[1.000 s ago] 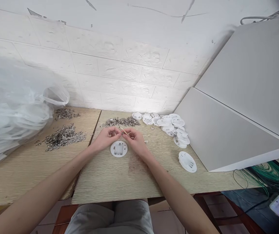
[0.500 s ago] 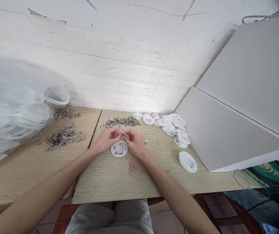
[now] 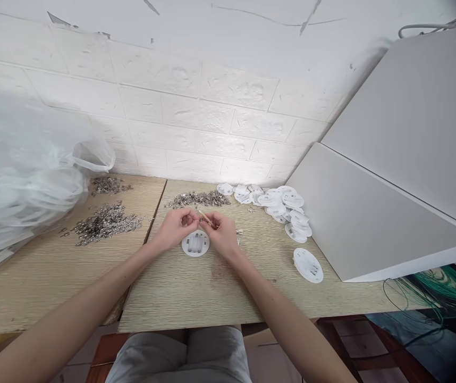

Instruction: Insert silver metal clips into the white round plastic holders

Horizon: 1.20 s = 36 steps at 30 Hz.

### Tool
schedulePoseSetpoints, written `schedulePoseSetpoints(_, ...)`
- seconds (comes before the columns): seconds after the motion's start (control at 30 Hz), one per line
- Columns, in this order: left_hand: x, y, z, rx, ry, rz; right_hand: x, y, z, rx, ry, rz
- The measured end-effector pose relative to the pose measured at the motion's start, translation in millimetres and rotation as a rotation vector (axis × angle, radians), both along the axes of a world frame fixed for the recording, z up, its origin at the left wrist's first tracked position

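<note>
Just above a round white plastic piece [image 3: 195, 243] on the wooden table, my two hands meet at the fingertips. My right hand [image 3: 220, 232] is closed on a thin light-coloured stick [image 3: 204, 216], which points up and to the left. The fingers of my left hand [image 3: 178, 227] are pinched together close to the stick's side; what they hold is too small to make out. The white piece has a slotted compartment in its middle. Behind my hands is a pile of small metal parts [image 3: 200, 199].
Two more metal piles [image 3: 108, 223] lie at the left, by a large plastic bag [image 3: 24, 181]. White discs [image 3: 279, 201] are heaped at the back right, with a single disc [image 3: 307, 265] nearer. A grey cabinet-like box [image 3: 383, 207] borders the right side.
The stick in my right hand has tilted slightly steeper. My hands otherwise stay in nearly the same place, and the view has shifted very slightly.
</note>
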<state>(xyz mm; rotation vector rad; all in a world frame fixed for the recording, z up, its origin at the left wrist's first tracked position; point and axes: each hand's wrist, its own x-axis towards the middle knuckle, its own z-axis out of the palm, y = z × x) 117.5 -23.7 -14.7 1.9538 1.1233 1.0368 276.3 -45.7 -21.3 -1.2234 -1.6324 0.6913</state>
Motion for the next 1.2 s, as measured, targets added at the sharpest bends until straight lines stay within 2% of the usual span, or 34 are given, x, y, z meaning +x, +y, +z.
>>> schedulePoseSetpoints(0.23,-12,12,3.2,-0.004,0.055,0.145,9,3,4.7,-0.072,-0.040,0.007)
schedulePoseSetpoints(0.3,-13,12,1.8,-0.008,0.053,0.097,9,3,4.6,-0.091,-0.063,0.013)
schedulePoseSetpoints(0.47,-8,9,-6.4,0.036,0.089,-0.056,6,3,2.0,-0.094,-0.053,0.124)
schedulePoseSetpoints(0.73,-10,6,-7.8,0.173,0.268,-0.057,14,8,4.6,-0.074,-0.050,0.051)
schedulePoseSetpoints(1.0,-12,7,-10.0,0.259,0.428,-0.138,22,13,0.8,-0.104,-0.322,-0.064)
schedulePoseSetpoints(1.2,-11,7,-9.8,0.268,0.450,-0.142,23,12,1.9,-0.080,-0.421,-0.058)
